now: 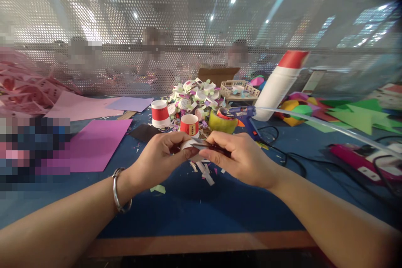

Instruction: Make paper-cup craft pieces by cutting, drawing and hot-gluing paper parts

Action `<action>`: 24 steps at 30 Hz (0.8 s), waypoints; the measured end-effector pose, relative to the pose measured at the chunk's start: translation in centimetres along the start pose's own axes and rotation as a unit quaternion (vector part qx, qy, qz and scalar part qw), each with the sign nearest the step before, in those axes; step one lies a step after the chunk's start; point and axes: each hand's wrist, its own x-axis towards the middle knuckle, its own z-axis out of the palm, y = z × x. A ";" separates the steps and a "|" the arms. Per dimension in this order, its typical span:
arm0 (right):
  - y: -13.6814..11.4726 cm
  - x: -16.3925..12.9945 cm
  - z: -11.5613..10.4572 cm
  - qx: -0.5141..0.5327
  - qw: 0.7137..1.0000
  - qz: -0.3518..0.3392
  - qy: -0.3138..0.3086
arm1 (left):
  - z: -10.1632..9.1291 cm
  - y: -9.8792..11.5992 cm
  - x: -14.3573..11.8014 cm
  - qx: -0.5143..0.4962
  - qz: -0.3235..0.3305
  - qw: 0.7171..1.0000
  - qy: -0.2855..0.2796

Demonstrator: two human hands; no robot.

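Both forearms reach in from the bottom edge, a metal bangle (121, 192) sitting on the left wrist. Over the blue table (201, 205) the left hand (158, 157) curls around a small white paper piece (188, 144), thumb on top and fingers tucked under it. Meeting it from the other side, the right hand (241, 157) is closed on a pair of scissors (204, 145), whose blades lie across the white piece; how far the blades are parted is too small to tell. White and coloured paper scraps (205, 171) lie on the table just below the hands.

Just beyond the hands stands a small paper cup with a red band (189, 124), and a second red-banded cup (160, 114) stands a little further left. A yellow-green bowl-like piece (222, 122) sits to the right of the first cup, beside a blue glue gun (243, 114) propped on the table with its black cable (282, 155) trailing off right. Behind these rises a heap of finished cup pieces (197, 94), next to a small woven basket (240, 88).

A white bottle with a red cap (279, 83) leans at the right. Purple paper sheets (94, 142) lie on the left, green paper shapes (361, 117) on the right. Other people sit behind a perforated screen (125, 16).
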 end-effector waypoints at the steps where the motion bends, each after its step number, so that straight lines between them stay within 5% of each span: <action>1: 0.0 0.0 0.0 -0.005 1.000 -0.002 0.002 | 0.0 0.0 0.1 -0.013 -0.004 1.000 -0.001; 13: -0.1 0.0 -0.1 -0.031 1.000 -0.004 -0.002 | -0.2 0.1 0.2 -0.008 -0.019 1.000 -0.006; 24: 0.1 0.2 0.3 -0.018 0.999 0.023 -0.030 | -0.3 0.5 0.6 -0.131 -0.078 0.987 -0.053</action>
